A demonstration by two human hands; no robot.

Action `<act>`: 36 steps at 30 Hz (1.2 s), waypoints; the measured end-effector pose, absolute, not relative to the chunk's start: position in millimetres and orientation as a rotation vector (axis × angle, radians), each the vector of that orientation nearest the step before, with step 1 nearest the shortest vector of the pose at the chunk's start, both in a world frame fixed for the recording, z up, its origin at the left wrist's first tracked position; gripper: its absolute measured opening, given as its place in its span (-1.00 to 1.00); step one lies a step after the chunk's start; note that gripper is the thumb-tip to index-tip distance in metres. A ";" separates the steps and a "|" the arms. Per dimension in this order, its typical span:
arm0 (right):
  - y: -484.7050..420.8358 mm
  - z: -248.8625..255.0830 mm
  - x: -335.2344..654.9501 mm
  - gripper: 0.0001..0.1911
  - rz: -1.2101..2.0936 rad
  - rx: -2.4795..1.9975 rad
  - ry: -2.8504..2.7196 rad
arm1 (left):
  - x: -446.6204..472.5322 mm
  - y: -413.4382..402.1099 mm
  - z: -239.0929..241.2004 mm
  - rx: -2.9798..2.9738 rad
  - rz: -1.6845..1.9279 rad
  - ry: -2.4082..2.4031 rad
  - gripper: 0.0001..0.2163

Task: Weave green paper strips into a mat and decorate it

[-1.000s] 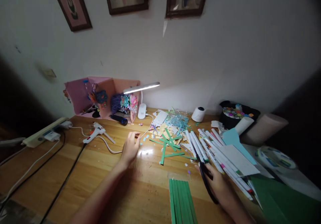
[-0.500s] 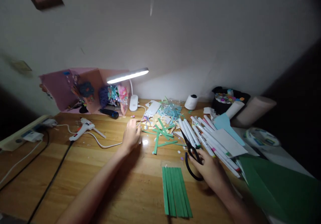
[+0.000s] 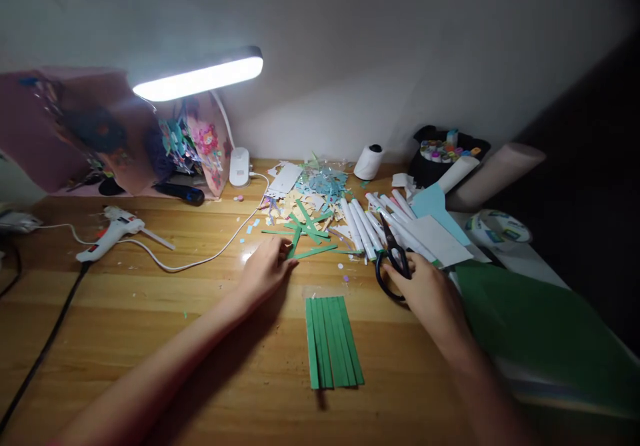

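My left hand (image 3: 266,271) rests on the wooden desk (image 3: 150,313), its fingertips pinching the end of a loose green paper strip (image 3: 295,241) at the edge of a scrap pile (image 3: 307,209). My right hand (image 3: 425,289) grips black scissors (image 3: 393,259) by the handles, blades pointing away over a row of white marker pens (image 3: 373,223). A neat stack of cut green strips (image 3: 331,341) lies between my forearms.
A lit desk lamp (image 3: 200,79) stands at the back left beside a pink organiser box (image 3: 75,133). A glue gun (image 3: 107,231) and cables lie at the left. A large green sheet (image 3: 540,326), a thread spool (image 3: 369,161) and a marker case (image 3: 443,153) sit at the right.
The view tipped down and closer to the desk. My left hand moved right onto a green strip. My right hand moved up to the pens with the scissors.
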State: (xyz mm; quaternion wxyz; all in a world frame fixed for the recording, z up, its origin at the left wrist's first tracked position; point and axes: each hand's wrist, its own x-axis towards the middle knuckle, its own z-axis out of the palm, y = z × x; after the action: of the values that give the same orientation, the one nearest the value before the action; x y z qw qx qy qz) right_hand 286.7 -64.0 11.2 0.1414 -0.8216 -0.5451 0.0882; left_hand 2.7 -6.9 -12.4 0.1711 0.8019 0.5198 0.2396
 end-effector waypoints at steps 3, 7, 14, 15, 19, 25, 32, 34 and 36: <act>-61.8 1.2 289.7 -0.72 0.149 -2.321 -1.599 | 2.9 -10.0 -12.7 2.244 0.681 1.511 -0.84; -60.7 -7.6 288.5 -0.73 -0.053 -2.171 -1.705 | 6.1 -13.1 -10.8 2.269 0.675 1.507 -0.92; -64.1 3.3 269.9 -0.84 -0.095 -1.650 -1.770 | 3.0 -35.5 1.1 2.471 0.711 1.262 -0.90; -64.9 4.5 265.0 -0.86 -0.026 -1.577 -1.807 | 1.5 -39.9 2.5 2.539 0.684 1.170 -0.88; -66.8 3.6 245.7 -0.84 0.174 -1.415 -1.952 | -0.3 -40.6 1.4 2.619 0.644 1.393 -0.86; -69.1 -2.2 237.4 -0.85 0.230 -1.397 -1.977 | 6.8 -13.6 -6.2 2.467 0.426 1.701 -0.82; -72.9 1.1 231.7 -0.85 0.226 -1.280 -2.013 | 4.7 -22.3 -5.7 2.457 0.434 1.733 -0.84; -72.2 -0.3 228.0 -0.85 0.243 -1.259 -2.056 | 4.0 -26.4 -4.3 2.477 0.442 1.708 -0.85; -72.0 -3.9 225.4 -0.85 0.264 -1.254 -2.083 | 3.0 -29.5 -3.4 2.510 0.435 1.668 -0.87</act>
State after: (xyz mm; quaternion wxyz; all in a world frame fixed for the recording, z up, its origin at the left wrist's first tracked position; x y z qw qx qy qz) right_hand 225.4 -72.0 -3.9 0.3412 -0.4821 -0.8006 0.1017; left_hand 3.0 -29.5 -3.4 0.0484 0.8234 0.5471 0.1428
